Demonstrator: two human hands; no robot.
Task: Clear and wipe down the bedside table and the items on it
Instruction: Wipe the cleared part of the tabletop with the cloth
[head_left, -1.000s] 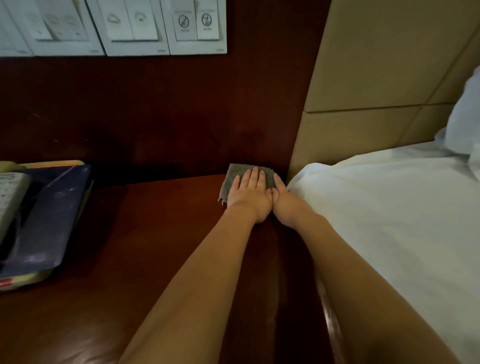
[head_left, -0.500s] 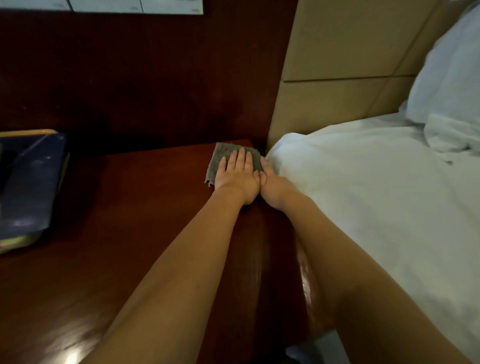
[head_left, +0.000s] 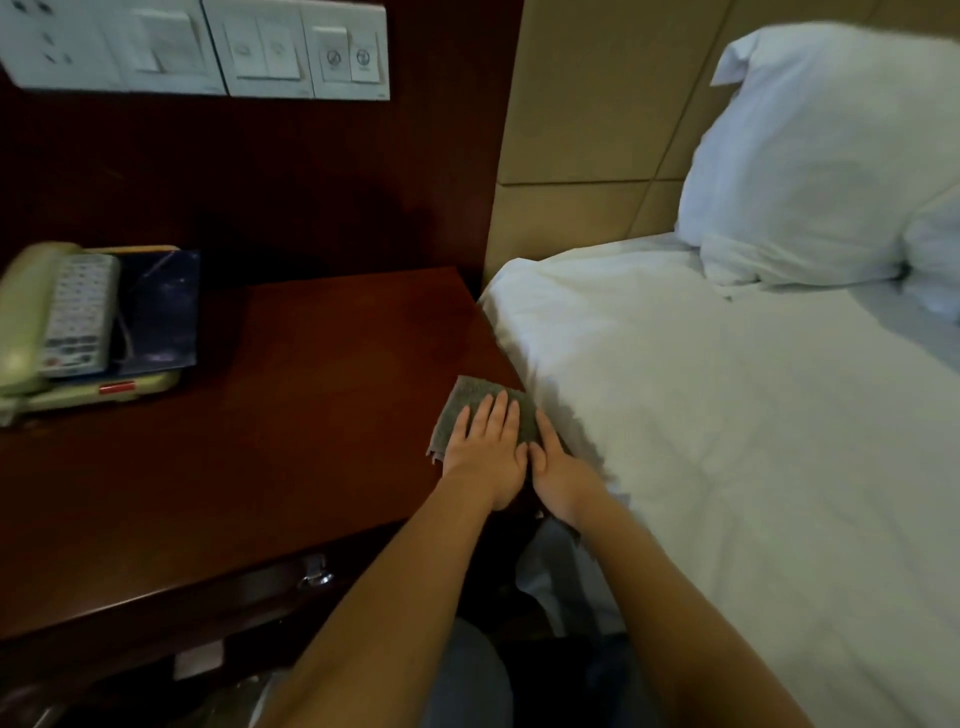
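Head view: grey cloth under flat left hand, bedside table right edge; right hand flat alongside.

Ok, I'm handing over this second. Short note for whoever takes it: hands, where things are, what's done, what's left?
Left hand: open, flat on the grey cloth, pressing it onto the bedside table by its bed-side edge.
Right hand: open, touching the left, fingers along the cloth's right edge beside the white bedding.
Phone and dark blue folder lie together at the table's left.
Done: wiping under way; how much is covered cannot be told.
Left: phone and folder not yet cleared off.
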